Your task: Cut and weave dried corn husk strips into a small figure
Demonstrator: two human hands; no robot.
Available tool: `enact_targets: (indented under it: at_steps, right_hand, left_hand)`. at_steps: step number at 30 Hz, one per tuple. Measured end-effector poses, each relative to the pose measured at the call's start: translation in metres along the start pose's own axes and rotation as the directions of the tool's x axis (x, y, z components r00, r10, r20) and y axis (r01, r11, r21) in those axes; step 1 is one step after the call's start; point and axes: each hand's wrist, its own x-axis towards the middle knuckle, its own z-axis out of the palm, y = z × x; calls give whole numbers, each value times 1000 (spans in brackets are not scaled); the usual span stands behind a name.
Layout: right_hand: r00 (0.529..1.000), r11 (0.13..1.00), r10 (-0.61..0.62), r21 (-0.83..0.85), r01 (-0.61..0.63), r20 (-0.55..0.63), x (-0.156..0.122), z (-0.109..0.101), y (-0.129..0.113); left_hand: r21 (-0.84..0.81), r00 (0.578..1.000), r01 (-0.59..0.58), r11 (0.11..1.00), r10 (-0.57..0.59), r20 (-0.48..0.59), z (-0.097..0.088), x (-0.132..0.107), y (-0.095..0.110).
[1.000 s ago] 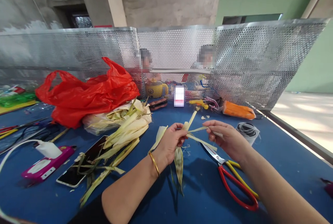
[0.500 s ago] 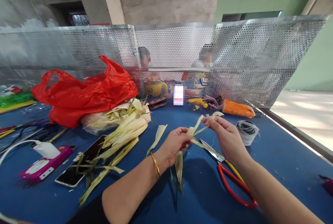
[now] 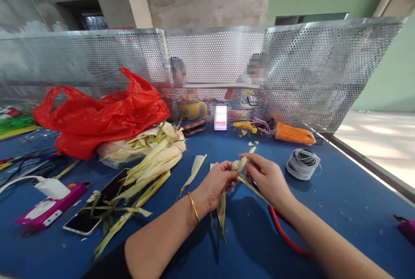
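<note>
Pale corn husk strips (image 3: pixel 239 165) are pinched in my left hand (image 3: pixel 218 184), which wears a gold bangle. A longer husk piece (image 3: pixel 221 214) hangs below that hand towards the table. My right hand (image 3: pixel 266 177) is closed at the upper part of the same strips, its fingertips touching my left fingers or nearly so. One thin strip runs from the left fingers under the right palm. Red-handled scissors (image 3: pixel 285 235) lie beneath my right forearm, mostly hidden. A single loose husk (image 3: pixel 193 171) rests left of my hands.
A heap of corn husks (image 3: pixel 158 153) and a red plastic bag (image 3: pixel 106 114) lie to the left, beside a phone (image 3: pixel 94 210) and a purple power strip (image 3: pixel 53 205). A wire roll (image 3: pixel 303 164) and an orange pack (image 3: pixel 294 134) stand right. A perforated metal screen (image 3: pixel 214 54) closes the back.
My right hand has moved left and down, closer to my left hand, bending the husk strip in. The scissor blades are now covered. Small husk scraps show on the table beyond.
</note>
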Motion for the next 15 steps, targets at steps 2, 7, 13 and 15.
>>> enact_targets:
  at_steps: [2, 7, 13, 15]
  right_hand:
    - [1000, 1000, 3, -1, -3, -28, 0, 1, 1]
    - [982, 969, -180, -181, 167, -54, 0, 0, 1]
    - [966, 934, -257, -262, 241, -27, -3, -3, -2]
    - [964, 942, -262, -229, 244, -51, -4, -2, -2]
  left_hand:
    - [-19, 1000, 8, 1000, -9, -7, 1, 0, 0]
    - [-32, 999, 18, 999, -19, -30, 3, -2, 2]
    - [-42, 1000, 1, 999, -2, -9, 5, -3, 1]
    - [-46, 1000, 8, 999, -8, -12, 5, -3, 1]
